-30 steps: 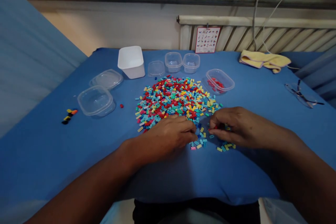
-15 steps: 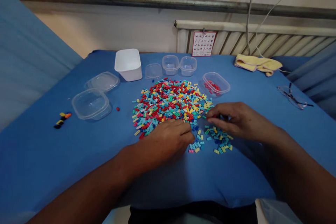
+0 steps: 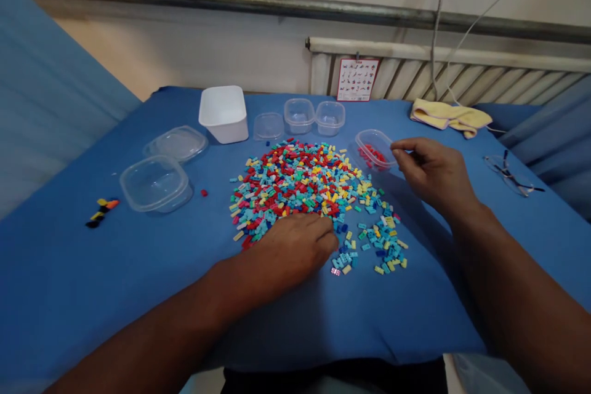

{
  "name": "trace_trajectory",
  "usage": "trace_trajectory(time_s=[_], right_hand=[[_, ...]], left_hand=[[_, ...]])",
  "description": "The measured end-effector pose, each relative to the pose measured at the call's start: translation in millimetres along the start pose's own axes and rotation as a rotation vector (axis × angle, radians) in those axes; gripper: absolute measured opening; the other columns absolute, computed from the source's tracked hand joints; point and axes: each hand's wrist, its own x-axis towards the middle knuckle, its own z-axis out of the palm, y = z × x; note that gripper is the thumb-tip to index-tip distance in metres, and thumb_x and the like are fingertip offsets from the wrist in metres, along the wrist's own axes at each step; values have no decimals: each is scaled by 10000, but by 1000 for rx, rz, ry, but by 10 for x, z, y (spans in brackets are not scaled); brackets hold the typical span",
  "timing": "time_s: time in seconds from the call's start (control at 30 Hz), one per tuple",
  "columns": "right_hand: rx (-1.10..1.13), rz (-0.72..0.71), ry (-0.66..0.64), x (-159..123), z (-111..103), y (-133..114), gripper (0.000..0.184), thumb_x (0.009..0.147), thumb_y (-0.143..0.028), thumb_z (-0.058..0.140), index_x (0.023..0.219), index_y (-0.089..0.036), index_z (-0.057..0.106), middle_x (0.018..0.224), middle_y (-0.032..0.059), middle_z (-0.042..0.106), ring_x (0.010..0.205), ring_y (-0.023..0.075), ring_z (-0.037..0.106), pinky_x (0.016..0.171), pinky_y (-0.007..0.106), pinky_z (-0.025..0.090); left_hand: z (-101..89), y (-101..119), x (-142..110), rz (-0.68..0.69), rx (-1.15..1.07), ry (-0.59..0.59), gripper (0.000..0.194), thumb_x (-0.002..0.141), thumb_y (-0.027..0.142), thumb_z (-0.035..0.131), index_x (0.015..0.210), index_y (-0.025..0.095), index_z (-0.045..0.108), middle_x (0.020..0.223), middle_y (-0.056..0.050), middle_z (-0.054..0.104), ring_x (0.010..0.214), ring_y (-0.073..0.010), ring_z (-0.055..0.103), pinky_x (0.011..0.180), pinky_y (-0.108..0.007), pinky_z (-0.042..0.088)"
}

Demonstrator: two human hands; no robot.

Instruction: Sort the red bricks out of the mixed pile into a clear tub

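Note:
A broad pile of small building bricks (image 3: 300, 178) in red, light blue, yellow, green and other colours covers the middle of the blue cloth. At the pile's front edge, my left hand (image 3: 300, 240) rests palm down with its fingers curled; what lies under them is hidden. My right hand (image 3: 429, 169) is raised at the right rim of a clear plastic tub (image 3: 388, 152), thumb and forefinger pinched together. Anything between those fingertips is too small to tell. Inside the tub are several red bricks (image 3: 372, 154). A looser group of bricks (image 3: 390, 240) lies below my right hand.
To the left are a clear tub (image 3: 157, 197), a lid (image 3: 178, 144), a lone red brick (image 3: 204, 192) and black and yellow pieces (image 3: 99, 214). A white box (image 3: 225, 114) and two small tubs (image 3: 299, 114) stand behind. Right: yellow cloth (image 3: 450, 116), glasses (image 3: 512, 175).
My right hand has moved up and away from the loose bricks to the rim of the tub with red bricks. My left hand has stayed at the pile's front edge.

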Motion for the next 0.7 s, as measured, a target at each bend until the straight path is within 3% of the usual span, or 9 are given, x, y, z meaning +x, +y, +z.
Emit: trace_trajectory(time_s=[0.1,0.2,0.3,0.37,0.5,0.7], right_hand=[[101,-81,-47,-153,-5,-281,204,1050,-336,679,1159,-239,821,1028,90,848,851,254,782,773,395,602],[230,-239,-178,-273,30,-597,171,1073,-283,673,1188,-256,796,1064,75,853,909,237,801,809,377,617],[360,-356,-274,-374,94,-824,214,1079,-251,679,1281,-256,750,1104,68,851,911,203,800,813,344,628],[412,-379,-301,-424,142,-901,272,1080,-248,682,1349,-259,718,1116,68,848,922,196,798,811,334,632],[454,-393,-305,-471,222,-934,319,1084,-235,691,1401,-264,686,1146,74,840,979,196,797,852,337,632],[450,-301,-307,-499,270,-913,157,1094,-253,677,1247,-256,708,1062,54,831,901,187,779,802,339,602]], left_hand=[[-124,41,42,-127,-251,5,197,1132,228,539,1040,179,707,1019,-62,706,895,-190,642,764,-343,492],[-257,69,99,-344,-744,127,209,1133,323,571,1114,194,734,1078,-54,741,990,-175,690,876,-325,541],[-285,64,148,-651,-1213,227,262,1067,438,685,1081,180,727,899,-22,719,804,-141,665,749,-281,542],[-249,43,169,-785,-1411,240,357,1001,505,764,1093,163,716,824,-11,704,715,-127,644,695,-269,540],[-187,12,187,-843,-1493,250,424,928,533,828,1067,146,727,813,-24,722,690,-116,652,685,-257,544],[-202,53,191,-856,-1518,244,357,875,444,871,1062,159,769,850,-33,752,749,-121,680,719,-250,546]])
